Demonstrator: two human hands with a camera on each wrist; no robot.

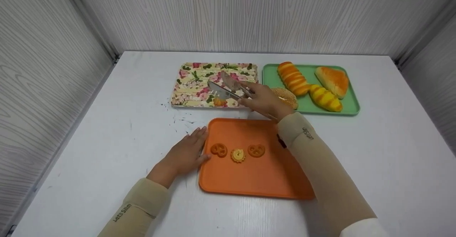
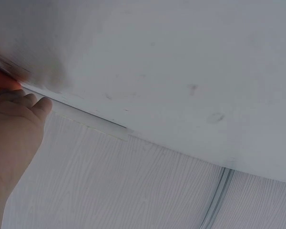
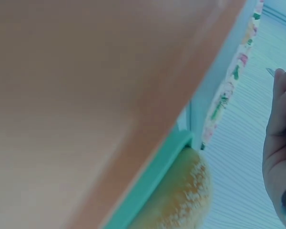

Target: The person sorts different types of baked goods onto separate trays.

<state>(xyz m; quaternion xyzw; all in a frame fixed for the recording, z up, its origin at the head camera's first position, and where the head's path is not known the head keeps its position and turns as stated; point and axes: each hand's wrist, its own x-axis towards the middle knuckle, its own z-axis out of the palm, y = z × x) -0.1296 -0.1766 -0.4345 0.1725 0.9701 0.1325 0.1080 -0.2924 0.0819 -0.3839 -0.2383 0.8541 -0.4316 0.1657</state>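
My right hand (image 1: 263,98) grips metal tongs (image 1: 231,87), their parted tips reaching over the floral tray (image 1: 181,91). A small orange-brown piece (image 1: 219,102) lies near that tray's front edge, just below the tong tips in the head view. My left hand (image 1: 187,153) rests with fingers extended along the left edge of the orange tray (image 1: 249,183). In that tray a row holds a pretzel-shaped biscuit (image 1: 218,150), a round scalloped biscuit (image 1: 238,155) and another pretzel-shaped biscuit (image 1: 256,150). The right wrist view shows part of my right hand (image 3: 281,129) at its edge.
A green tray (image 1: 351,105) at the back right bears a sesame bun (image 1: 285,97), a striped loaf (image 1: 293,78), a yellow roll (image 1: 325,98) and a triangular bread (image 1: 333,81). Wood-patterned panels (image 1: 242,16) enclose the white table (image 1: 107,123) at the back and sides.
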